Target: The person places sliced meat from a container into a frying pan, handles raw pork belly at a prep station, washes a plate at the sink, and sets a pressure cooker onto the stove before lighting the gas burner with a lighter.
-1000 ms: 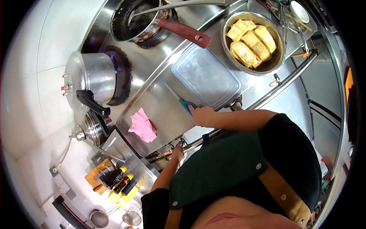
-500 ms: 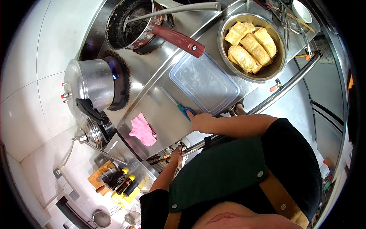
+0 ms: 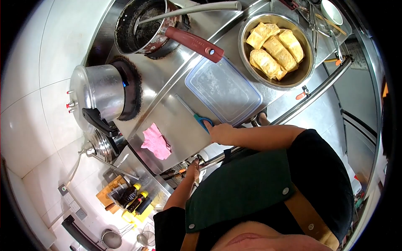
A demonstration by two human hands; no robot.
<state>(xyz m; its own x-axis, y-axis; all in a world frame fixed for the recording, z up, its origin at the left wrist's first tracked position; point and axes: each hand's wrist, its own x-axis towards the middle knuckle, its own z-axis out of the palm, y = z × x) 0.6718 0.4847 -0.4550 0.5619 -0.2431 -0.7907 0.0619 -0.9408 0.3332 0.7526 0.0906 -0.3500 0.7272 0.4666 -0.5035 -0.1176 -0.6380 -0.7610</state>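
My right hand point(image 3: 220, 133) is closed at the blue handle of a pair of scissors point(image 3: 200, 118), which lies on the steel counter point(image 3: 178, 129) with its blades pointing away from me. A blue-rimmed clear plastic lid point(image 3: 224, 88) lies just beyond the scissors. To the left on the counter is a crumpled pink cloth point(image 3: 156, 142). Below the counter's front edge, my left hand point(image 3: 193, 169) is closed beside the metal rail, at a small dark and metallic part; its fingers are partly hidden.
A steel bowl point(image 3: 307, 71) holds several yellow blocks. A red-handled pan point(image 3: 157, 39) and a pressure cooker point(image 3: 102, 90) stand on burners, a blue flame beside the cooker. Dark bottles point(image 3: 130, 194) stand lower left. The metal rail point(image 3: 314, 98) runs along the front.
The whole view has shifted slightly, with the counter and pans lower in the picture. Both hands have stayed at about the same places, the right one at the scissors.
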